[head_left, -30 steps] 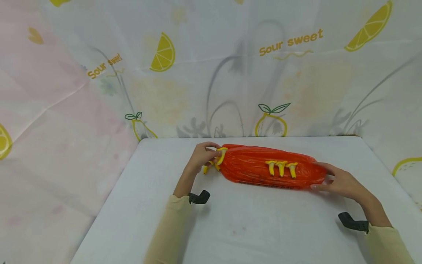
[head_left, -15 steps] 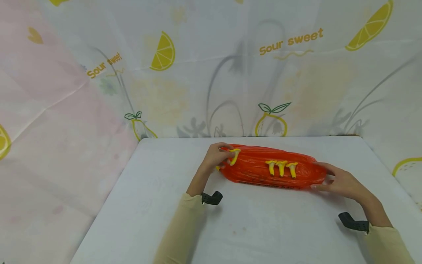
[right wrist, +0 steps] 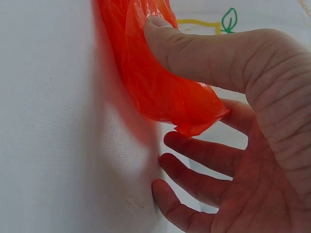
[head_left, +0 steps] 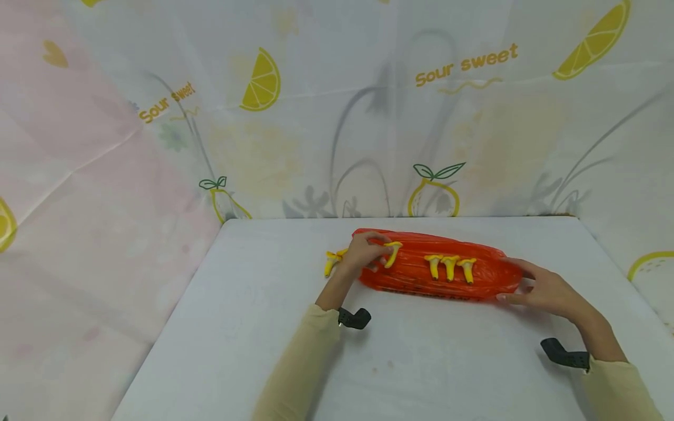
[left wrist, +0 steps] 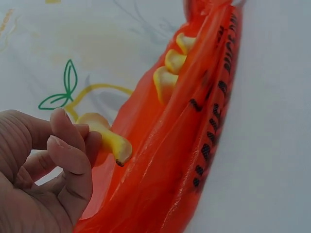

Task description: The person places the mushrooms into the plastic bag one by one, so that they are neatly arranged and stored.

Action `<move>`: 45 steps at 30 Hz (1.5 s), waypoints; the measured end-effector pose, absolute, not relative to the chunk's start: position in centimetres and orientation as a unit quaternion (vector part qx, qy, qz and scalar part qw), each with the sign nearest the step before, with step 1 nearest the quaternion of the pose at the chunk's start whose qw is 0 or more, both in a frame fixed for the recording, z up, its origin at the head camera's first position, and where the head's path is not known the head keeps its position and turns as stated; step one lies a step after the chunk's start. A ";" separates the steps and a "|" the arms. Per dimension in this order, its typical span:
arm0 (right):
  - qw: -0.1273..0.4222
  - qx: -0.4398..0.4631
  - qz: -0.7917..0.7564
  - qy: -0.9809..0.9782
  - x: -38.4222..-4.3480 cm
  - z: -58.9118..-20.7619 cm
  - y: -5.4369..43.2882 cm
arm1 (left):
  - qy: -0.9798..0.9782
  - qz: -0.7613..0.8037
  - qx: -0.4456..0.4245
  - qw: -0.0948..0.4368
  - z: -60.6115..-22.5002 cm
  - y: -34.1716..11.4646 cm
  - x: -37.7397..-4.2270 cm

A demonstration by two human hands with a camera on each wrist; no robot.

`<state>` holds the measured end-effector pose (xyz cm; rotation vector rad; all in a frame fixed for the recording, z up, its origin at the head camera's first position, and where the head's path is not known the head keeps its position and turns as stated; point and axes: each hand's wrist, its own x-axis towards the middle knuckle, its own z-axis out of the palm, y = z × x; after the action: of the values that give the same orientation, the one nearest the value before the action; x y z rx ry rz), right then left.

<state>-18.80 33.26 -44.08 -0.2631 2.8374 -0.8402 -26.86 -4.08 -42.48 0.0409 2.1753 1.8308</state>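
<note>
Between thumb and fingers my left hand (head_left: 365, 251) pinches a yellow mushroom (left wrist: 115, 144) with a flared cap and a dark stem tip. It is held over the left part of a red plastic bag (head_left: 411, 275), which lies lengthwise on the table with black print along its near side. Three similar mushrooms (head_left: 450, 268) lie in a row on the bag's right half. My right hand (head_left: 547, 292) holds the bag's right end, thumb on the near side and index finger behind, as the right wrist view shows; its other fingers are spread below.
More yellow mushrooms (head_left: 332, 263) lie on the white table (head_left: 421, 362) left of the bag, partly hidden by my left hand. A printed lemon backdrop (head_left: 316, 134) rises behind the table's far edge. Black wrist mounts (head_left: 355, 318) sit on both wrists.
My left hand has moved right with the mushroom, from the bag's left end to over its left part, uncovering the mushrooms on the table. The right hand and bag have stayed put.
</note>
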 end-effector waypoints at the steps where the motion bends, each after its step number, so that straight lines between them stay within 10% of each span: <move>1: 0.086 -0.087 -0.281 0.952 -18.8 -44.1 33.2 | 0.755 0.637 0.007 0.154 -42.5 -3.9 -26.9; 45: 0.082 -0.091 -0.284 0.951 -19.0 -44.3 33.5 | 0.756 0.627 -0.048 0.180 -43.1 2.3 -25.9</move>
<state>-18.96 33.48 -44.31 -0.2722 2.8398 -0.8497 -25.86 2.26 -43.11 -0.1351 2.1374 1.7727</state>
